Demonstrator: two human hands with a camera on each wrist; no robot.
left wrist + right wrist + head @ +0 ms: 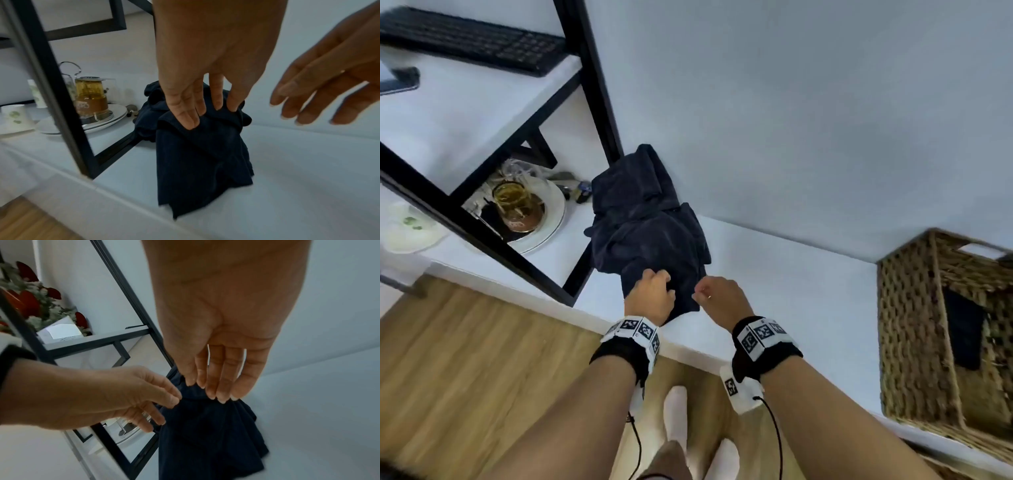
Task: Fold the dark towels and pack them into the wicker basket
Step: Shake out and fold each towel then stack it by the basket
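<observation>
Right now the person's left hand (652,294) has a grip on the near edge of a soft, crumpled dark navy towel (650,236), with the fingers (191,107) curled into a fold of the cloth. The right hand (719,298) is just beside it, fingers loose and partly bent. From the right wrist view its fingertips (218,392) seem to touch the top of the cloth, but it is hard to tell if they hold it, so that grip cannot be called. The towel lies in a heap on the white tabletop (791,274), with its far part up against the wall and next to the black metal shelf frame (524,260). A brown woven wicker basket (914,308) stands well apart on the right, with something dark already inside it. A glass teapot of yellow tea (515,202) sits on a white round plate (551,226) under the frame, close to the towel. This looks like the start of a fold, with the towel not yet spread out. If the towel is pulled fast with one hand, it could slip free or stay bunched. Its far end could also drag against the frame or bump the teapot and spill the tea.
</observation>
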